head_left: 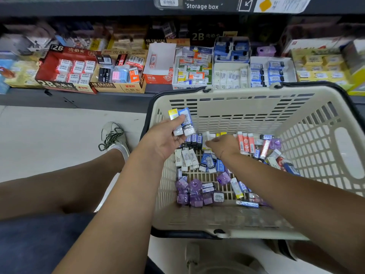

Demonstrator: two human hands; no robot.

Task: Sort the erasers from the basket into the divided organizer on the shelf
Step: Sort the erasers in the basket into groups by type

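Observation:
A cream plastic basket (246,95) stands on the floor below the shelf, its bottom strewn with several loose erasers (199,190) in white, blue, purple and orange wrappers. My left hand (164,139) is raised over the basket's left side and grips two erasers (182,121), one with a yellow sleeve, one with a blue sleeve. My right hand (225,145) reaches down into the far part of the basket and pinches a white eraser (208,136) among the pile. The divided organizer (231,73) with white and blue erasers sits on the shelf just behind the basket.
The shelf holds a red 2B eraser box (67,70), a tan 4B eraser box (120,76) and a white open box (160,66). My knee and a shoe (115,137) are on the floor left of the basket. The shelf above carries a "Storage box" label (203,5).

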